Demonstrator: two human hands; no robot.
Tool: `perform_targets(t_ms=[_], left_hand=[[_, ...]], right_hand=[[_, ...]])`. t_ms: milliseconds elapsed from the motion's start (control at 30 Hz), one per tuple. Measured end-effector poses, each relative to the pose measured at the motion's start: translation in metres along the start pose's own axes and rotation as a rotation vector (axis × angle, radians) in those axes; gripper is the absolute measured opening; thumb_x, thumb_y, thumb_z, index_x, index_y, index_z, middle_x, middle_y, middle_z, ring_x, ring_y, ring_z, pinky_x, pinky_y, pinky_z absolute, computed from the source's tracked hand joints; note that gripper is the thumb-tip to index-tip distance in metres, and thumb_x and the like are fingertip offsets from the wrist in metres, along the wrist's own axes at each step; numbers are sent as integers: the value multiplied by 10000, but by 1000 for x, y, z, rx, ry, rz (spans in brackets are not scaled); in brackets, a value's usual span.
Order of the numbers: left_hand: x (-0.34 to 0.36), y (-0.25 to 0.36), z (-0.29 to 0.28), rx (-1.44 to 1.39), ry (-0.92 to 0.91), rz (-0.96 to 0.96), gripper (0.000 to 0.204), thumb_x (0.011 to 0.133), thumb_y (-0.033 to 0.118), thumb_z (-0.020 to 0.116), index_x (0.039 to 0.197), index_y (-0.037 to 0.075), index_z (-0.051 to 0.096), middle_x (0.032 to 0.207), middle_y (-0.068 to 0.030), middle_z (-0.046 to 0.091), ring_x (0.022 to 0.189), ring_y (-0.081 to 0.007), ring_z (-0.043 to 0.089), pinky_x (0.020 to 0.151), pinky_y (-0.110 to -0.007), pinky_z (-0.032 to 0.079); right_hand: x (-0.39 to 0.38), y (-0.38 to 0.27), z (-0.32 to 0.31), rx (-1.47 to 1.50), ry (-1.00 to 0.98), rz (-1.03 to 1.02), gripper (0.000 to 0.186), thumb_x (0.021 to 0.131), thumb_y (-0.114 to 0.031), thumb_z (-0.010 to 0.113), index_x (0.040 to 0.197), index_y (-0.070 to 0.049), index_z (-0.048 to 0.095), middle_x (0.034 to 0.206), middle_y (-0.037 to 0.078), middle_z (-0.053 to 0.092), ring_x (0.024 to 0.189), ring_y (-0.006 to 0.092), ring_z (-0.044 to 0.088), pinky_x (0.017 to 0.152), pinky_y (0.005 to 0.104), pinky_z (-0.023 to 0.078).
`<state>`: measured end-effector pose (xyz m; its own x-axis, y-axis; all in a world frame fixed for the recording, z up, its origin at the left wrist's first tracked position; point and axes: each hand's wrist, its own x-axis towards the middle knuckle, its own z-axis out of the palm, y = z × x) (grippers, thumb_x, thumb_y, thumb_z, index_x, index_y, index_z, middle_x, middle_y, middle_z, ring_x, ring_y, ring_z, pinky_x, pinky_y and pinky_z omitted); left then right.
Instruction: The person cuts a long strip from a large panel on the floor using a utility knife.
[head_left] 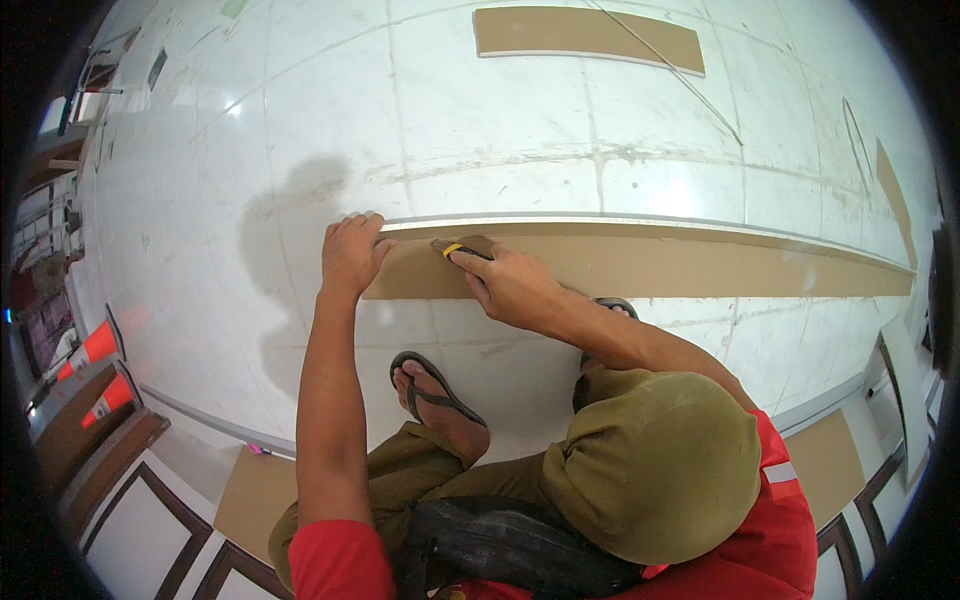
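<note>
A long brown board strip (620, 268) lies across the white floor in front of me, with a long pale straightedge (600, 222) along its far edge. My left hand (352, 250) grips the straightedge and board at their left end, fingers bent over the far edge and thumb on the near side. My right hand (510, 280) holds a black and yellow utility knife (448, 248), its tip pointing left at the board just right of my left hand. The blade's exact contact with the board is too small to make out.
A shorter board piece (560, 30) with a thin rod (720, 120) across it lies beyond. My sandaled foot (440, 405) is just behind the strip. Orange cones (100, 345) stand at left; more brown board (250, 500) and dark-framed white panels (140, 520) lie behind me.
</note>
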<state>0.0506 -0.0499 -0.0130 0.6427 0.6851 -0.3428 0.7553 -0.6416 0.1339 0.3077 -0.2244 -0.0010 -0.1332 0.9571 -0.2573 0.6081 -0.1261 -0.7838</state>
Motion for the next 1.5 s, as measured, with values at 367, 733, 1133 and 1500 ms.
perform_targets(t_ms=[367, 733, 1133, 1500], left_hand=[[0, 1, -2, 3, -5, -8, 337, 962, 372, 739, 1066, 68, 638, 1015, -146, 674, 1044, -377, 652, 943, -515, 477], [-1, 5, -2, 29, 7, -40, 304, 942, 328, 762, 1095, 79, 677, 1060, -124, 713, 1094, -353, 662, 989, -504, 475], [0, 13, -6, 23, 4, -39, 290, 939, 302, 780, 1090, 81, 669, 1049, -114, 711, 1084, -351, 662, 975, -502, 476], [1, 17, 4, 71, 1, -58, 310, 925, 296, 801, 1118, 90, 672, 1102, -94, 714, 1086, -334, 661, 961, -486, 483]], right_hand=[[-7, 7, -8, -12, -2, 10, 409, 1010, -195, 660, 1416, -162, 689, 895, 259, 687, 730, 455, 692, 666, 568, 568], [-11, 10, -17, -41, -48, 48, 397, 1017, -198, 652, 1412, -173, 688, 905, 243, 683, 755, 448, 692, 668, 566, 566], [-19, 20, -23, -37, -10, 30, 394, 1018, -212, 660, 1409, -186, 700, 915, 243, 685, 760, 452, 696, 682, 566, 573], [-27, 27, -37, -45, -32, 60, 381, 1025, -219, 658, 1399, -183, 715, 924, 235, 682, 766, 442, 697, 689, 556, 573]])
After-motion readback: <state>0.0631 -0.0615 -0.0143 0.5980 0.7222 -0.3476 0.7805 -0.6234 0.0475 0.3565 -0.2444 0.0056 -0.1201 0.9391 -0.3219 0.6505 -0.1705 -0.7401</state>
